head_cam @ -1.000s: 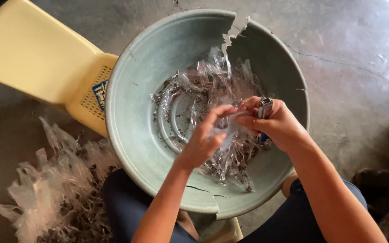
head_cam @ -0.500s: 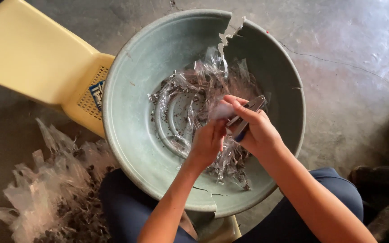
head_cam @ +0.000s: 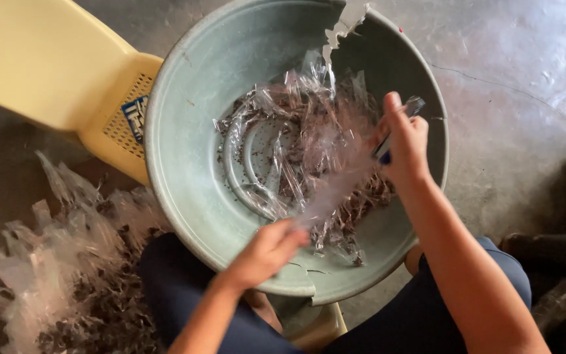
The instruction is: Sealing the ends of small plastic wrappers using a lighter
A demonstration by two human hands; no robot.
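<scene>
A large grey-green plastic basin point(head_cam: 185, 164) with a cracked rim rests on my lap. Inside lie several clear plastic bags point(head_cam: 296, 124) with dark crumbs stuck to them. My left hand point(head_cam: 266, 252) is over the basin's near rim, pinching one clear plastic strip point(head_cam: 335, 187) that stretches up toward my right hand. My right hand point(head_cam: 404, 141) is over the basin's right side, closed on a small blade tool with a dark blue handle point(head_cam: 388, 151).
A heap of used clear plastic bags point(head_cam: 67, 262) with dark bits lies on the floor at lower left. A yellow plastic stool point(head_cam: 54, 65) stands at upper left beside the basin. Grey concrete floor point(head_cam: 525, 85) at right; dark objects point(head_cam: 551, 262) at the right edge.
My hands were together at the basin's middle over one piece of plastic. They have now drawn apart: the left toward the near rim, the right upward and right, with the plastic stretched between.
</scene>
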